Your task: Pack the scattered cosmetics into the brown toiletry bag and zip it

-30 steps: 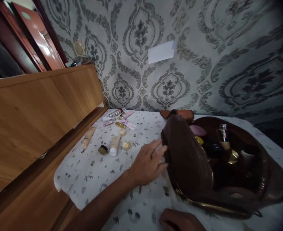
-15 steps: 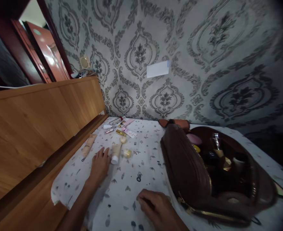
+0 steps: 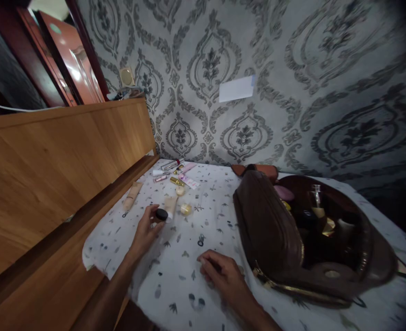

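My left hand (image 3: 146, 233) is closed around a small jar with a black lid (image 3: 161, 214), thumb on one side and fingers on the other. Right behind the jar lies a beige tube with a white cap (image 3: 170, 204). Two small round cream-coloured pots (image 3: 185, 209) are close by, and another beige tube (image 3: 132, 196) lies to the left. My right hand (image 3: 223, 273) rests low over the cloth with its fingers curled in, and nothing shows in it. Partly behind that hand is a small pale item I cannot make out.
A large brown cosmetic bag (image 3: 271, 230) gapes on the right, with several bottles and a pink item (image 3: 284, 192) inside. Lipsticks and slim tubes (image 3: 177, 181) lie near the wall. A wooden board (image 3: 68, 151) borders the left side. An orange-brown case (image 3: 258, 170) is behind the bag.
My left hand has turned, and the black-lidded jar now shows in its grip. The right hand stays curled in nearly the same place. The camera view has shifted slightly.
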Motion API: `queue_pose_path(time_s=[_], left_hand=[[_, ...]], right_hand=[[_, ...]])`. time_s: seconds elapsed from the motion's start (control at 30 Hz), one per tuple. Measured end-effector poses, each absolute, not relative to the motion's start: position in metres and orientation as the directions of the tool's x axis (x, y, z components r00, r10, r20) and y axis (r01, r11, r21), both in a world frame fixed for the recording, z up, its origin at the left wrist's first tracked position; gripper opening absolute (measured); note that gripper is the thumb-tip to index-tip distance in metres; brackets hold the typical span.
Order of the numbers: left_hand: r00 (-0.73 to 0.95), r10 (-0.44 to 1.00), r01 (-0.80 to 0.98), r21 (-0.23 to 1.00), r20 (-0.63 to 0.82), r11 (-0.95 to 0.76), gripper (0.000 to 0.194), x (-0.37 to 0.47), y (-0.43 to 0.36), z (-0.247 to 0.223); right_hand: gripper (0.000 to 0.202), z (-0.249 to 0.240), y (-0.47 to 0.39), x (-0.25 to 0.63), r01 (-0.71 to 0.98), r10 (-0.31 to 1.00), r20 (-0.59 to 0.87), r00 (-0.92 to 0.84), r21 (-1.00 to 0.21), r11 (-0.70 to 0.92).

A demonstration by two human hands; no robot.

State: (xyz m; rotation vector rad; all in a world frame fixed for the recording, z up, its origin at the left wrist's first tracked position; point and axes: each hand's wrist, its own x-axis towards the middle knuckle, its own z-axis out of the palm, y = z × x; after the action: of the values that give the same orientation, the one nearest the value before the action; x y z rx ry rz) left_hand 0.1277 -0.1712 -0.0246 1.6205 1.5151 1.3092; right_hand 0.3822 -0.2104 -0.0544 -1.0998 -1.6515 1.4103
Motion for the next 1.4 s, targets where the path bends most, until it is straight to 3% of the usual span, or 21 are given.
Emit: queue_pose_path(time_s=[0.17, 0.33, 0.5, 0.63, 0.73, 0.87, 1.0, 1.1, 1.27, 1.4], left_hand=[[0.01, 0.975, 0.107, 0.969, 0.224, -0.224, 0.062, 0.154, -0.17, -0.026], [0.166, 0.962, 0.157, 0.957, 0.218, -0.244, 0.058, 0.176, -0.168, -0.028], [0.217, 0.953, 0.174, 0.952, 0.213, -0.252, 0.054, 0.186, -0.166, -0.032], [0.208, 0.976, -0.069, 0.996, 0.061, -0.048, 0.059, 0.191, -0.167, -0.033], [0.258, 0.965, -0.313, 0.941, -0.045, 0.127, 0.056, 0.197, -0.17, -0.03], [0.29, 0.945, -0.418, 0.869, -0.149, 0.266, 0.047, 0.204, -0.173, -0.028], [0.295, 0.943, -0.401, 0.875, -0.155, 0.27, 0.044, 0.207, -0.174, -0.026], [0.298, 0.951, -0.304, 0.937, -0.077, 0.171, 0.051, 0.207, -0.173, -0.025], [0.291, 0.954, -0.028, 0.997, 0.078, -0.073, 0.062, 0.209, -0.168, -0.023], [0.306, 0.93, 0.292, 0.91, 0.203, -0.294, 0.058, 0.214, -0.169, -0.022]], right_hand=[[0.039, -0.049, -0.211, 0.383, 0.09, 0.933, -0.004, -0.361, -0.995, 0.031], [0.043, -0.057, -0.209, 0.382, 0.015, 0.948, 0.051, -0.314, -0.998, 0.059], [0.043, -0.061, -0.208, 0.382, -0.039, 0.955, 0.033, -0.293, -0.999, 0.023], [0.041, -0.059, -0.209, 0.382, -0.052, 0.96, 0.025, -0.278, -0.999, 0.011], [0.039, -0.058, -0.209, 0.382, -0.049, 0.959, 0.042, -0.279, -0.998, 0.029], [0.038, -0.059, -0.207, 0.381, -0.059, 0.951, 0.069, -0.301, -0.997, 0.054], [0.038, -0.059, -0.207, 0.381, -0.071, 0.955, 0.075, -0.286, -0.996, 0.056], [0.039, -0.058, -0.207, 0.383, -0.072, 0.967, 0.079, -0.241, -0.995, 0.063], [0.044, -0.054, -0.207, 0.387, -0.049, 0.988, 0.099, -0.121, -0.994, 0.094], [0.041, -0.052, -0.208, 0.386, -0.015, 0.986, 0.149, -0.071, -0.989, 0.149]])
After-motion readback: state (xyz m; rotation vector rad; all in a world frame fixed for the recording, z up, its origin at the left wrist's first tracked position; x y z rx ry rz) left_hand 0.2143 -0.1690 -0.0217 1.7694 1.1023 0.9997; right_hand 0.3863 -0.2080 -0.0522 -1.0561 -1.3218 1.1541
